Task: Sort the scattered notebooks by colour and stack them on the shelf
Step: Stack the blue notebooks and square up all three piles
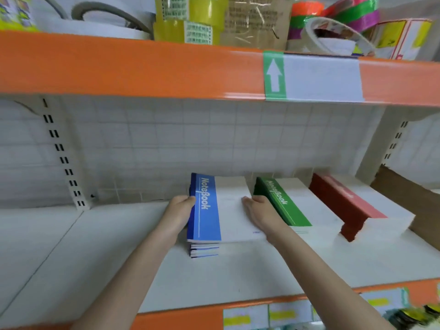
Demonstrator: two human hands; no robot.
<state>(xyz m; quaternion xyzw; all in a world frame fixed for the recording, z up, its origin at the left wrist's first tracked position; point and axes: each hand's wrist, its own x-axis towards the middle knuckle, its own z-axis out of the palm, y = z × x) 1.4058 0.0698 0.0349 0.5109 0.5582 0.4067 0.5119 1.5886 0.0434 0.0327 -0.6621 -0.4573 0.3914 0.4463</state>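
Note:
A stack of blue-and-white notebooks (209, 210) lies on the white shelf (95, 246). My left hand (178, 213) grips the stack's left, blue spine side. My right hand (259, 213) rests flat along its right edge with straight fingers. To the right sits a green-and-white notebook stack (285, 206). Further right is a red-and-white notebook stack (347, 206), its front end overhanging a lower part.
An orange shelf edge (142, 67) runs overhead, carrying tape rolls (190, 20) and packages. A brown cardboard box (409, 201) stands at the far right. Slotted white uprights (64, 153) flank the tiled back wall. The lower orange shelf lip (181, 317) carries price labels.

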